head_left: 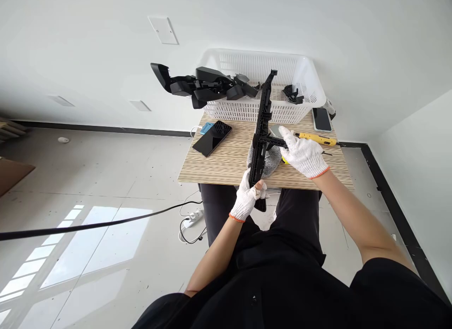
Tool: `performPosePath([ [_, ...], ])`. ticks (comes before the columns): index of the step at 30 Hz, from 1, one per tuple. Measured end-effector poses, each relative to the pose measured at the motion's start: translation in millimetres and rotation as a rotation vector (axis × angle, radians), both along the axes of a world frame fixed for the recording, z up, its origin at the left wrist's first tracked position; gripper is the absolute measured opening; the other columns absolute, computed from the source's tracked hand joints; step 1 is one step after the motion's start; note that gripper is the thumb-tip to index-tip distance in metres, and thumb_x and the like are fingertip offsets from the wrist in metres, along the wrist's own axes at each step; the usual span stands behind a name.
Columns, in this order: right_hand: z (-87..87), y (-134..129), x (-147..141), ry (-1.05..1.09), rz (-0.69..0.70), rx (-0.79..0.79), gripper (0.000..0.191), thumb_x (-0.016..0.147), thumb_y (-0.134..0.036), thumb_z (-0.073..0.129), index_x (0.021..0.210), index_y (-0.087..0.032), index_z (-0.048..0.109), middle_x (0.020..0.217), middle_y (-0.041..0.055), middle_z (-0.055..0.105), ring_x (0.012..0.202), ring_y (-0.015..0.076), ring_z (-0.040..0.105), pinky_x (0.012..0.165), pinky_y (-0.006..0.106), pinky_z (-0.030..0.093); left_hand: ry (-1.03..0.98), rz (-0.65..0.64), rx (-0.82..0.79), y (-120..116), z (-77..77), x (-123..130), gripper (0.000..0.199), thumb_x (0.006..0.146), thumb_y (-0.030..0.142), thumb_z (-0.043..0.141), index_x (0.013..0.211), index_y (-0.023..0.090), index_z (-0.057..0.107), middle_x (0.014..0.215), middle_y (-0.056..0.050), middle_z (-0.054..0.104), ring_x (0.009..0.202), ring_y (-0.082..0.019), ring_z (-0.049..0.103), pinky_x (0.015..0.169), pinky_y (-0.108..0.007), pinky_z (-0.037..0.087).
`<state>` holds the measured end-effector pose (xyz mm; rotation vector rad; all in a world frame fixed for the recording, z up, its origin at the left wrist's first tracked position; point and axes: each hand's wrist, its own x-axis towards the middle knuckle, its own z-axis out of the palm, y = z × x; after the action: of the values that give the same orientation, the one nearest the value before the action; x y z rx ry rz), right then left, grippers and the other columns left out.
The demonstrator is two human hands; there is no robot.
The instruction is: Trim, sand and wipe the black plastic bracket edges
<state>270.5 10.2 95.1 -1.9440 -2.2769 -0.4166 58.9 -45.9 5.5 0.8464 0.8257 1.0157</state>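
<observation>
A long black plastic part (pixel 263 126) with a short side arm stretches from over my lap to above the basket. Wrapped around its near end is my left hand (pixel 246 197), in a white knit glove with an orange cuff. My right hand (pixel 302 152), gloved the same way, closes on the tip of the side arm. Beneath the part, a grey cloth (pixel 273 163) lies on the table, mostly covered. Just beyond my right hand rests a yellow-handled tool (pixel 318 139) with a cord; its tip is partly hidden by the hand.
A white plastic basket (pixel 310 84) stands at the back of the wood-grain table (pixel 197 171), with several black plastic parts (pixel 215 84) jutting out leftward. A black phone (pixel 212 138) lies left, another phone (pixel 321 119) right. On the floor is a power strip (pixel 194 218) with cables.
</observation>
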Motion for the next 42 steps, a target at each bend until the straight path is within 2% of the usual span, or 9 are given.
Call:
performPosePath([
  [3,3.3,-2.6,-2.5,-0.01,0.017,-0.01,0.072,0.103,-0.034,0.047,0.17,-0.01,0.045,0.132,0.024,0.079,0.079,0.0274,0.072,0.066,0.037,0.044,0.004,-0.003,0.0,0.3,-1.8,-0.7,0.081,0.088,0.055,0.085,0.149,0.022,0.043,0.073,0.009,0.062,0.052,-0.008,0.05,0.061,-0.031,0.058],
  [7,6.5,-5.7,-5.3,0.024,0.022,0.026,0.08,0.102,-0.04,0.046,0.173,-0.007,0.037,0.155,0.0264,0.066,0.081,0.0271,0.071,0.063,0.036,0.046,-0.003,-0.019,0.013,0.2,-3.3,-2.1,0.081,0.091,0.054,0.084,0.151,0.021,0.042,0.073,0.008,0.062,0.052,-0.008,0.051,0.061,-0.03,0.058],
  [9,6.2,-6.6,-5.5,0.044,0.024,0.041,0.081,0.101,-0.038,0.045,0.174,-0.006,0.033,0.159,0.0262,0.062,0.083,0.0264,0.07,0.06,0.034,0.045,-0.007,-0.019,0.007,0.0,-3.0,-2.4,0.082,0.091,0.054,0.084,0.152,0.021,0.041,0.074,0.008,0.062,0.052,-0.007,0.051,0.062,-0.03,0.058],
  [14,7.8,-6.7,-5.2,0.04,0.03,0.025,0.086,0.096,-0.03,0.047,0.177,-0.011,0.025,0.142,0.0227,0.07,0.081,0.0243,0.065,0.058,0.031,0.044,-0.003,-0.018,-0.018,-0.4,-0.3,-1.8,0.087,0.088,0.055,0.086,0.153,0.021,0.039,0.073,0.009,0.061,0.052,-0.008,0.05,0.061,-0.03,0.059],
  [23,6.8,-2.6,-1.4,-0.114,0.102,-0.065,0.069,0.104,-0.021,0.034,0.172,-0.01,0.04,0.141,0.0257,0.07,0.076,0.0245,0.067,0.059,0.036,0.04,0.012,-0.012,-0.001,0.4,-0.4,-1.3,0.081,0.087,0.055,0.085,0.149,0.023,0.044,0.074,0.008,0.062,0.053,-0.009,0.052,0.061,-0.031,0.059],
  [26,6.7,-3.1,1.0,-0.114,0.093,-0.065,0.07,0.105,-0.024,0.034,0.173,-0.007,0.038,0.136,0.0278,0.073,0.078,0.0268,0.07,0.061,0.038,0.04,0.012,-0.011,-0.003,0.4,-0.4,-1.3,0.079,0.087,0.053,0.085,0.148,0.022,0.045,0.073,0.008,0.062,0.053,-0.008,0.052,0.062,-0.031,0.059],
  [31,11.9,-5.4,4.0,-0.063,0.033,-0.064,0.074,0.102,-0.032,0.04,0.17,-0.001,0.041,0.096,0.0205,0.08,0.075,0.0278,0.07,0.063,0.036,0.037,0.01,-0.01,0.012,1.0,-1.8,-1.2,0.075,0.087,0.054,0.085,0.144,0.021,0.048,0.074,0.008,0.063,0.052,-0.008,0.053,0.059,-0.03,0.058],
  [38,9.0,-10.0,5.1,-0.059,-0.052,-0.009,0.064,0.104,-0.043,0.041,0.151,-0.01,0.066,0.094,0.0194,0.081,0.076,0.0286,0.068,0.063,0.035,0.029,0.02,-0.015,-0.012,-0.3,0.7,-2.0,0.081,0.086,0.055,0.086,0.148,0.022,0.046,0.074,0.007,0.063,0.054,-0.009,0.053,0.061,-0.031,0.059],
  [42,6.6,-12.8,5.7,-0.001,-0.057,0.045,0.069,0.102,-0.056,0.047,0.15,-0.011,0.067,0.088,0.0161,0.081,0.073,0.0268,0.068,0.063,0.034,0.029,0.029,-0.017,-0.011,0.0,1.5,-1.7,0.08,0.086,0.056,0.085,0.147,0.022,0.046,0.074,0.008,0.063,0.054,-0.009,0.053,0.062,-0.031,0.059],
])
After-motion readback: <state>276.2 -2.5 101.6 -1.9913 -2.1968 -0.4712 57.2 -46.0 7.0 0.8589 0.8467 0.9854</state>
